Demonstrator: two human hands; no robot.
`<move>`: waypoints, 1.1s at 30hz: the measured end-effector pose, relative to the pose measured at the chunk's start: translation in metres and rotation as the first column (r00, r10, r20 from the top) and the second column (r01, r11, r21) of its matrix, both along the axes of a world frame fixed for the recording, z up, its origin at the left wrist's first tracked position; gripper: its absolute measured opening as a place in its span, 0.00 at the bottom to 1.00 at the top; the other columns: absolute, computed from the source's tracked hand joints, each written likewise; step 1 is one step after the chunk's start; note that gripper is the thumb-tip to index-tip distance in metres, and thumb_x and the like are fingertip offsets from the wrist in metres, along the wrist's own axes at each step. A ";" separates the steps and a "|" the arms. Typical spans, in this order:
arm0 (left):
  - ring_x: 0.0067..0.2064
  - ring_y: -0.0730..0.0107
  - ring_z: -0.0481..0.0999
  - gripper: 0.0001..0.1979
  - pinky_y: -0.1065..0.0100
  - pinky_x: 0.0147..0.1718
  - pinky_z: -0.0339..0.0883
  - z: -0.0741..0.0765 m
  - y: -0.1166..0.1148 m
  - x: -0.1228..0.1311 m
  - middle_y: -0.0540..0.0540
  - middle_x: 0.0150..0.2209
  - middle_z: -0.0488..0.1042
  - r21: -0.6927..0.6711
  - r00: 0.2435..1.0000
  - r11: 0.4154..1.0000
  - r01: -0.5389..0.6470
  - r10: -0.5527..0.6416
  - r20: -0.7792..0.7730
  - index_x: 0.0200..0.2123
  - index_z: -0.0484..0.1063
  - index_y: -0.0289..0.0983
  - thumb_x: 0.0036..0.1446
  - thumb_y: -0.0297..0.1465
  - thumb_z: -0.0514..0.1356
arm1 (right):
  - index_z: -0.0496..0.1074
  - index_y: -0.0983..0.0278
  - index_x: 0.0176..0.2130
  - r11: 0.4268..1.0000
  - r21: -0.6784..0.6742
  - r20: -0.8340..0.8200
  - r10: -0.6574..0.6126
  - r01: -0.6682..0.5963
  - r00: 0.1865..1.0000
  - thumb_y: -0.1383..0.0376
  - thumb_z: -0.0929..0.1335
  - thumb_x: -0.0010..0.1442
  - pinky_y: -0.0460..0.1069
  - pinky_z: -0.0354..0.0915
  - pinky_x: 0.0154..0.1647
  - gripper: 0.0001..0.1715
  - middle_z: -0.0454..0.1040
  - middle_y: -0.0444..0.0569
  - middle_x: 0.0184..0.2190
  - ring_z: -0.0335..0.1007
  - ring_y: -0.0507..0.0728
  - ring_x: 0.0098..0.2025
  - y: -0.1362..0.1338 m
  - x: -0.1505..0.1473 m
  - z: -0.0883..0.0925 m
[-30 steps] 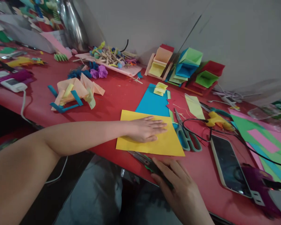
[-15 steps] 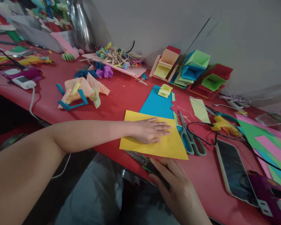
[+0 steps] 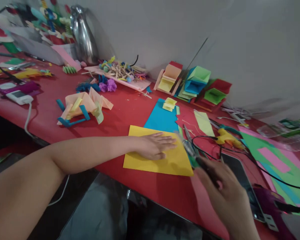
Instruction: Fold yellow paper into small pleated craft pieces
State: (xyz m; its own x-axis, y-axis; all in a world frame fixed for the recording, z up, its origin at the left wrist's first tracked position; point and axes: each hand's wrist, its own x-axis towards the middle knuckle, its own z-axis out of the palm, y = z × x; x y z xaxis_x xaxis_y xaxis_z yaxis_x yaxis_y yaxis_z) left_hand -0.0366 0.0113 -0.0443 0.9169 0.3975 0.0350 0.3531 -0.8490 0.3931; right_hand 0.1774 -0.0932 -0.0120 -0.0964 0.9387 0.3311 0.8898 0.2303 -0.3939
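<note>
The right hand (image 3: 225, 190) has left the near edge of the table, where it lay on the cutter (image 3: 202, 164) a second ago. It is now up and to the right of the yellow sheet (image 3: 175, 161), fingers closed around the cutter's dark handle. The hand is blurred by motion, and the blade end points up and left toward the sheet's right edge. The left hand (image 3: 155, 148) has not moved: it lies flat on the middle of the yellow sheet, palm down with fingers straight and close together, pinning the paper. The sheet is held fast and the tool is off the table and beside it, so the work looks to be at the point where blade meets paper. Whether the blade is out I cannot tell.

A plain grey wall (image 3: 240, 50) closes the far side, well beyond both hands. The red table (image 3: 130, 100) runs under everything. Right of the right hand lies a green sheet (image 3: 297, 176) with pink strips on it. Just past the left fingertips, a blue sheet (image 3: 161, 118) sticks out from under the yellow one. Far beyond the left hand a metal jug (image 3: 83, 36) stands by the wall, and a row of folded paper boxes (image 3: 195, 83) sits straight ahead. A phone (image 3: 240, 176) lies partly under the right hand. Just beyond that hand are a yellow glue gun (image 3: 226, 137), its black cable (image 3: 207, 137) and scissors (image 3: 187, 133).
</note>
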 end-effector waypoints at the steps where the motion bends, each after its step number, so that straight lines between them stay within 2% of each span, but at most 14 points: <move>1: 0.64 0.63 0.37 0.28 0.58 0.60 0.32 0.002 0.000 0.000 0.39 0.64 0.43 0.005 1.000 1.000 0.006 -0.006 0.030 0.61 0.46 0.29 0.61 0.36 0.42 | 0.69 0.63 0.44 0.993 0.041 0.051 -0.112 0.110 0.992 0.57 0.63 0.57 0.51 0.65 0.35 0.17 0.70 0.51 0.36 0.68 0.58 0.36 0.015 0.010 0.003; 3: 0.64 0.64 0.40 0.26 0.62 0.60 0.35 0.009 -0.001 0.000 0.40 0.63 0.47 0.010 0.996 1.000 0.008 -0.009 0.089 0.60 0.49 0.30 0.60 0.33 0.44 | 0.69 0.66 0.44 0.968 0.034 0.224 -0.251 0.250 0.942 0.58 0.62 0.57 0.53 0.64 0.36 0.19 0.70 0.55 0.37 0.68 0.60 0.37 0.043 0.023 0.010; 4: 0.63 0.67 0.44 0.25 0.65 0.60 0.40 0.012 -0.001 -0.001 0.41 0.62 0.51 0.005 0.992 0.999 -0.035 0.034 0.120 0.59 0.51 0.31 0.59 0.33 0.45 | 0.69 0.67 0.44 0.952 0.020 0.328 -0.294 0.305 0.898 0.59 0.60 0.58 0.54 0.64 0.37 0.20 0.70 0.57 0.38 0.67 0.62 0.40 0.055 0.026 0.013; 6: 0.60 0.68 0.53 0.22 0.68 0.57 0.48 0.020 0.001 -0.003 0.45 0.59 0.57 -0.001 0.963 0.976 -0.216 0.213 0.164 0.56 0.56 0.37 0.58 0.36 0.48 | 0.71 0.69 0.43 0.942 0.019 0.370 -0.318 0.335 0.873 0.59 0.59 0.58 0.57 0.62 0.38 0.20 0.71 0.61 0.38 0.66 0.66 0.43 0.073 0.025 0.021; 8: 0.56 0.61 0.58 0.22 0.62 0.54 0.53 0.025 0.004 -0.008 0.42 0.55 0.61 0.019 0.921 0.933 -0.359 0.351 0.167 0.53 0.59 0.36 0.57 0.39 0.49 | 0.69 0.71 0.45 0.940 0.028 0.381 -0.325 0.341 0.866 0.58 0.59 0.58 0.61 0.59 0.40 0.23 0.69 0.65 0.42 0.63 0.70 0.47 0.083 0.017 0.029; 10: 0.52 0.53 0.62 0.23 0.55 0.49 0.57 0.026 0.010 -0.014 0.38 0.50 0.63 0.041 0.889 0.894 -0.446 0.437 0.140 0.50 0.61 0.35 0.54 0.42 0.52 | 0.71 0.67 0.42 0.963 -0.031 0.376 -0.238 0.269 0.896 0.57 0.61 0.57 0.56 0.59 0.40 0.20 0.71 0.59 0.42 0.65 0.66 0.46 0.089 0.003 0.034; 13: 0.47 0.49 0.65 0.26 0.54 0.41 0.62 0.025 0.019 -0.022 0.38 0.44 0.67 0.063 0.862 0.860 -0.506 0.502 0.075 0.42 0.65 0.34 0.46 0.48 0.56 | 0.72 0.60 0.36 0.970 -0.186 0.337 -0.084 0.154 0.938 0.55 0.67 0.50 0.49 0.61 0.32 0.15 0.75 0.49 0.32 0.70 0.58 0.35 0.097 -0.016 0.037; 18: 0.41 0.54 0.69 0.25 0.61 0.35 0.62 0.021 0.025 -0.024 0.42 0.38 0.69 0.070 0.859 0.858 -0.509 0.511 -0.015 0.37 0.65 0.37 0.42 0.50 0.57 | 0.70 0.63 0.41 0.948 -0.280 0.223 -0.087 0.149 0.971 0.59 0.70 0.45 0.50 0.60 0.32 0.22 0.75 0.53 0.33 0.71 0.61 0.35 0.098 -0.021 0.025; 23: 0.42 0.53 0.69 0.27 0.61 0.35 0.62 0.018 0.024 -0.022 0.41 0.39 0.69 0.041 0.857 0.858 -0.512 0.513 -0.042 0.39 0.64 0.37 0.42 0.51 0.58 | 0.62 0.63 0.52 0.945 -0.327 -0.073 -0.030 0.004 0.997 0.62 0.70 0.44 0.47 0.59 0.28 0.34 0.73 0.47 0.30 0.70 0.57 0.31 0.091 -0.010 0.010; 24: 0.43 0.52 0.69 0.28 0.60 0.37 0.61 0.019 0.025 -0.021 0.40 0.41 0.69 0.016 0.852 0.853 -0.522 0.523 -0.026 0.40 0.65 0.36 0.42 0.51 0.58 | 0.61 0.63 0.53 0.948 -0.316 -0.147 -0.018 -0.030 0.989 0.64 0.70 0.45 0.47 0.59 0.28 0.35 0.73 0.46 0.31 0.69 0.55 0.31 0.091 -0.009 0.008; 26: 0.48 0.50 0.66 0.30 0.59 0.43 0.59 0.021 0.027 -0.019 0.38 0.45 0.69 -0.177 0.818 0.809 -0.560 0.574 0.039 0.43 0.66 0.35 0.39 0.49 0.61 | 0.62 0.62 0.52 0.955 -0.278 -0.294 0.016 -0.102 0.956 0.66 0.68 0.48 0.46 0.60 0.29 0.31 0.72 0.45 0.32 0.68 0.53 0.31 0.093 -0.009 0.007; 28: 0.49 0.50 0.66 0.28 0.61 0.44 0.59 0.028 0.030 -0.016 0.40 0.46 0.70 -0.463 0.769 0.703 -0.539 0.636 0.070 0.43 0.68 0.37 0.39 0.45 0.63 | 0.68 0.63 0.45 0.957 -0.235 -0.431 0.052 -0.168 0.901 0.66 0.67 0.50 0.45 0.60 0.31 0.20 0.72 0.44 0.32 0.67 0.52 0.32 0.097 -0.010 0.007; 30: 0.42 0.53 0.73 0.21 0.64 0.36 0.64 0.037 0.035 -0.014 0.43 0.39 0.75 -0.667 0.759 0.580 -0.468 0.650 0.032 0.37 0.72 0.37 0.40 0.43 0.63 | 0.71 0.65 0.37 0.960 -0.194 -0.555 0.065 -0.205 0.829 0.64 0.66 0.51 0.46 0.61 0.32 0.12 0.72 0.45 0.32 0.67 0.53 0.33 0.100 -0.009 0.009; 33: 0.27 0.58 0.76 0.15 0.68 0.24 0.65 0.051 0.045 -0.014 0.44 0.26 0.77 -0.784 0.766 0.472 -0.403 0.643 -0.007 0.25 0.74 0.35 0.41 0.42 0.63 | 0.70 0.66 0.37 0.974 -0.140 -0.722 0.024 -0.180 0.692 0.60 0.67 0.51 0.47 0.63 0.35 0.14 0.73 0.48 0.34 0.68 0.55 0.36 0.104 -0.002 0.011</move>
State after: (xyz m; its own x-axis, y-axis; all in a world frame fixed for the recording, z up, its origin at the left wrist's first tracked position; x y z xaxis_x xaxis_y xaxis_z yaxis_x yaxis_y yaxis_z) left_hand -0.0502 0.0562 0.0066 0.5245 0.7982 -0.2962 0.4153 0.0638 0.9075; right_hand 0.1755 0.0106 -0.0007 -0.0039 0.9867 0.1626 0.2989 0.1563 -0.9414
